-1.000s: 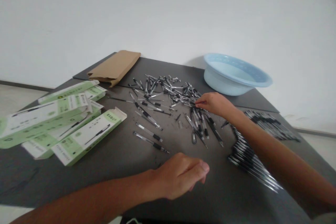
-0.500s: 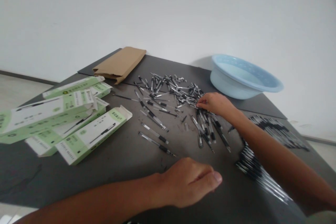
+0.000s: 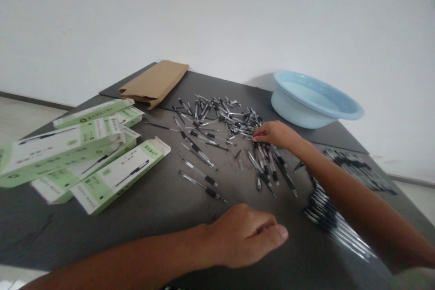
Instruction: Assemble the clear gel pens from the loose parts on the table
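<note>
Plain pale wall [image 3: 217, 18] across the back. Below, dark grey table [image 3: 152, 199], with a seam toward the far side. Light blue basin [image 3: 302, 115] at far right, near the wall. Green-and-white pen boxes [image 3: 120, 174] in a loose overlapping heap on the left, pen picture printed on top faces, end flap open on the nearest. Flat brown paper bag [image 3: 156, 82] behind the boxes, with open end toward the near side. Mid-table, jumbled pile of pens [image 3: 234, 118], clear barrels and black grips, pointing every which way. Right of that, row of pens [image 3: 321, 210] laid side by side, partly under the right forearm; second row [image 3: 356, 170] just beyond the same forearm. Left hand [image 3: 244, 238] at the near side, well apart from the pile, with fingers curled in and pressed together, thumb along the folded index; palm hidden. Right hand [image 3: 277, 133] at the pile's right edge, with thumb and fingers drawn close over the pens; cannot tell about any one pinched there. Between boxes and left hand, loose pen [image 3: 200, 184], near-parallel to another just behind. Thin dark refill [image 3: 161, 126] left of the pile. Smallest: black tip piece [image 3: 237, 154] near the middle.
</note>
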### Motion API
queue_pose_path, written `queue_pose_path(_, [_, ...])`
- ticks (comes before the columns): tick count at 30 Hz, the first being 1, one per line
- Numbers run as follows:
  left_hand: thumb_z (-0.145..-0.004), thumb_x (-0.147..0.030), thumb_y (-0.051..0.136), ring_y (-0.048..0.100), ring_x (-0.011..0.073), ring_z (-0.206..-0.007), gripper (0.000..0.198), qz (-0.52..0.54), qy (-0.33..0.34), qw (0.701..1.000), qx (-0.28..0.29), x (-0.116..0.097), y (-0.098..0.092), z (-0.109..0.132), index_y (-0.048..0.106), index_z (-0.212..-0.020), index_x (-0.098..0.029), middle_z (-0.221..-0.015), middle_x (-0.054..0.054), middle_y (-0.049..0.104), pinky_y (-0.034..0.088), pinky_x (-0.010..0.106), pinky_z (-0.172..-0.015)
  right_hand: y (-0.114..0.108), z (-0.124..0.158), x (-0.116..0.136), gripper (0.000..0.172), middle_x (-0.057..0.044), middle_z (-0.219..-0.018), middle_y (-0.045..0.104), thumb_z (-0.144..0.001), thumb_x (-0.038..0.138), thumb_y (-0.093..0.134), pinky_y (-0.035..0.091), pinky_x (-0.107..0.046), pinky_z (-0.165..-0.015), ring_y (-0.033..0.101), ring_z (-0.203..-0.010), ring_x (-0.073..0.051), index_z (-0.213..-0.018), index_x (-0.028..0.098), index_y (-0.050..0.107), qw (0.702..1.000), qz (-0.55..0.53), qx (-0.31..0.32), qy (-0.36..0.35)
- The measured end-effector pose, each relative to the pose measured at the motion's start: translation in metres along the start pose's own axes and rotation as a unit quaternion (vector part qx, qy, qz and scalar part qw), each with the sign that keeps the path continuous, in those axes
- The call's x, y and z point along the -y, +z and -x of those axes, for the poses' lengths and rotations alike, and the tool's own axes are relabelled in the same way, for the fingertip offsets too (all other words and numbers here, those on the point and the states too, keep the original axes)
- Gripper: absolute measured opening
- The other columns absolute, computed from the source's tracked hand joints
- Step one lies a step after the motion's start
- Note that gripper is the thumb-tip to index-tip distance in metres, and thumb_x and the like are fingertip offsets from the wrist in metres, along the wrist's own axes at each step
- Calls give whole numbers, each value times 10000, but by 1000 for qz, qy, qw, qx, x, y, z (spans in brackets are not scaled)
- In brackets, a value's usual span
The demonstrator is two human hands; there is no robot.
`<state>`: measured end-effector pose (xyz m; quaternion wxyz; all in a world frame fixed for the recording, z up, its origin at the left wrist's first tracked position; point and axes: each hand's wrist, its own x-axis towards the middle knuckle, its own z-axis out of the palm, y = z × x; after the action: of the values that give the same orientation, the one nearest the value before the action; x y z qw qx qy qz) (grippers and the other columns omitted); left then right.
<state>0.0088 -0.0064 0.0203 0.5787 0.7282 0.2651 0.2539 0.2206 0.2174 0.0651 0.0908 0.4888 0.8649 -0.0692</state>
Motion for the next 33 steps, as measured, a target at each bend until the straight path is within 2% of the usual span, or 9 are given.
queue_pose_path(6, [-1079, -563, 442, 486, 121, -507, 507, 87, -23, 996, -26, 2, 3, 0, 635, -791, -192, -543, -43, 498, 306, 255, -519, -10, 14, 5, 228, -57, -997, 793, -996, 411, 687, 577, -378, -888, 734, -904, -214, -1035, 218, 803, 992, -47, -110, -44])
queue_pose_path(12, [-1055, -621, 333, 410, 116, -384, 510, 243, -51, 962, -113, 16, 2, -11, 532, -819, -215, -463, -78, 429, 340, 236, -456, -27, 79, 33, 253, -52, -1188, 802, -1010, 452, 646, 525, -373, -1034, 712, -1165, -252, -1096, 262, 790, 965, -117, -209, -106])
queue_pose_path(14, [-1027, -691, 253, 412, 124, -367, 537, 292, -65, 944, -137, 17, -3, -16, 478, -856, -234, -464, -93, 402, 322, 225, -419, -28, 106, 47, 256, -39, -1168, 802, -1029, 459, 626, 564, -326, -930, 738, -1092, -224, -1152, 273, 752, 965, -140, -189, -118])
queue_pose_path(19, [-962, -810, 39, 556, 150, -377, 760, 358, -96, 921, -121, 13, -16, -23, 503, -878, -214, -478, -46, 511, 306, 203, -365, -24, 147, 68, 253, -37, -1124, 795, -1083, 420, 553, 540, -318, -904, 745, -1010, -197, -1211, 278, 717, 963, -180, -28, -200])
queue_pose_path(21, [-958, -847, 143, 651, 167, -448, 781, 357, -102, 923, -97, 12, -16, -24, 544, -831, -190, -541, 11, 613, 344, 200, -371, -25, 151, 72, 257, -40, -1081, 792, -1081, 411, 562, 527, -306, -870, 732, -986, -193, -1210, 272, 735, 958, -188, 8, -217])
queue_pose_path(25, [-936, -763, 559, 732, 185, -560, 627, 335, -101, 936, -49, 14, -10, -23, 631, -865, -144, -659, 71, 732, 425, 201, -417, -32, 151, 76, 225, -35, -1011, 794, -1062, 374, 612, 504, -284, -828, 712, -949, -177, -1137, 251, 785, 949, -207, 42, -236])
queue_pose_path(28, [-942, -675, 646, 725, 173, -555, 541, 320, -95, 942, -30, 16, -4, -21, 652, -972, -136, -667, 59, 746, 430, 199, -438, -37, 149, 69, 198, -25, -1009, 810, -1038, 367, 658, 515, -278, -860, 724, -965, -165, -1097, 268, 819, 936, -235, 60, -257])
queue_pose_path(31, [-996, -632, 594, 721, 161, -568, 481, 306, -79, 948, -44, 16, 0, -20, 626, -1010, -153, -674, 43, 745, 453, 209, -479, -37, 135, 47, 377, -46, -1181, 808, -910, 515, 786, 546, -304, -940, 741, -1084, -208, -1223, 306, 810, 934, -265, 1, -240])
queue_pose_path(33, [-1031, -610, 543, 717, 156, -577, 441, 297, -68, 950, -63, 15, 3, -19, 594, -1013, -172, -675, 29, 740, 460, 213, -498, -30, 116, 26, 415, -63, -1240, 796, -927, 589, 732, 563, -331, -955, 748, -1109, -239, -1208, 296, 818, 951, -248, -104, -151])
